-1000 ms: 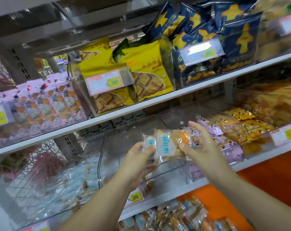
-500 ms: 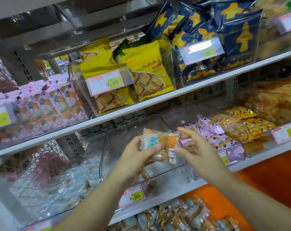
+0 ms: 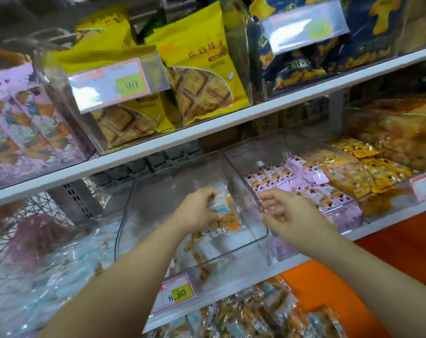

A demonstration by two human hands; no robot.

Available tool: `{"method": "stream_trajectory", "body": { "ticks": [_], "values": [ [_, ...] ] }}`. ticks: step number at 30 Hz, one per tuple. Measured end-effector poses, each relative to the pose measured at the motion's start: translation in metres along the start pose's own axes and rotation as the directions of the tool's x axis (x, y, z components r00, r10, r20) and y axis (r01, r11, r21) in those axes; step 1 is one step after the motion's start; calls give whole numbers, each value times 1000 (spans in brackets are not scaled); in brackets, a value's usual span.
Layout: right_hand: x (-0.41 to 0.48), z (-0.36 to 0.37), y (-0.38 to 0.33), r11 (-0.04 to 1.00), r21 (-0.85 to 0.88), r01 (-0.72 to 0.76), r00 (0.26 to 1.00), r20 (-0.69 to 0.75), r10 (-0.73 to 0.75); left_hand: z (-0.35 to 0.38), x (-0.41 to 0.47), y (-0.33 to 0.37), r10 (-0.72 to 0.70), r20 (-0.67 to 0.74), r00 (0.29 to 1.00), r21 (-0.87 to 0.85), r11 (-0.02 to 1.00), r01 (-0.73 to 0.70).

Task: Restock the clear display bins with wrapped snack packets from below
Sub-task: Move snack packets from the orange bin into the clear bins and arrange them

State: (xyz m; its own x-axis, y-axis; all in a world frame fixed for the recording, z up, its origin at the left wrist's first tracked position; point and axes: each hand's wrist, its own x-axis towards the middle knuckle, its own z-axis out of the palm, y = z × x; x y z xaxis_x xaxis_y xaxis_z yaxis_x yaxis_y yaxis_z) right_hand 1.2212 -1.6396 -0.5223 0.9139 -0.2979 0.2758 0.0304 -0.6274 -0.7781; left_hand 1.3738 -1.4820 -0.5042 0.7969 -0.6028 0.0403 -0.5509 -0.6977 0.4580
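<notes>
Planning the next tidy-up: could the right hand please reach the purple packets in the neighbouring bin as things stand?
Probably yes: the right hand looks empty, right beside the purple packets, whose bin seems open-topped.

"8.80" on lower price tag (image 3: 177, 294); ".90" on upper price tag (image 3: 114, 84)

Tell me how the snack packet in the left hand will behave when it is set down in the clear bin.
The packet is probably light: the left hand grips it alone. Its glossy clear wrap looks slippery and floppy at the edges. The brownish contents look baked, so likely brittle; lowering it gently into the bin seems wise.
</notes>
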Motion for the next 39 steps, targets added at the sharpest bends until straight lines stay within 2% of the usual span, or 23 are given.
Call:
{"method": "stream_trajectory", "body": {
  "ticks": [4,10,16,19,21,22,24,27,29,32,39],
  "values": [
    [2,1,1,1000,-1,5,1000,-4,-5,12,19,-4,-9,-7,1000,114,993,9],
    [4,5,3,1000,12,-11,1000,-25,11,38,31,-16,53,-100,994,284,958,-22],
    [2,5,2,1000,1,-24,1000,-7,24,30,27,-19,25,-88,996,191,982,-7],
    [3,5,3,999,2,-32,999,0,32,15,17,-24,4,-189,982,82,997,12],
    [3,5,3,1000,-5,-30,1000,-4,30,7,10,-34,-73,-259,963,7,997,77],
    [3,6,3,1000,-8,-30,1000,-5,30,3,7,-39,-132,-247,960,-16,991,132],
    [3,6,3,999,-10,-33,999,-5,33,0,0,-52,-240,-99,966,-22,971,239],
    [3,7,1,999,-11,-34,999,-7,33,1,-11,-62,-327,155,932,60,945,321],
    [4,7,1,999,-11,-35,999,-6,35,1,-14,-63,-353,196,915,94,935,341],
    [4,8,3,999,-6,-38,999,-9,38,-4,-14,-59,-379,146,914,117,924,365],
    [7,8,8,1000,7,-29,1000,-8,29,-34,-29,-38,-363,-53,930,464,816,345]
  ]
}}
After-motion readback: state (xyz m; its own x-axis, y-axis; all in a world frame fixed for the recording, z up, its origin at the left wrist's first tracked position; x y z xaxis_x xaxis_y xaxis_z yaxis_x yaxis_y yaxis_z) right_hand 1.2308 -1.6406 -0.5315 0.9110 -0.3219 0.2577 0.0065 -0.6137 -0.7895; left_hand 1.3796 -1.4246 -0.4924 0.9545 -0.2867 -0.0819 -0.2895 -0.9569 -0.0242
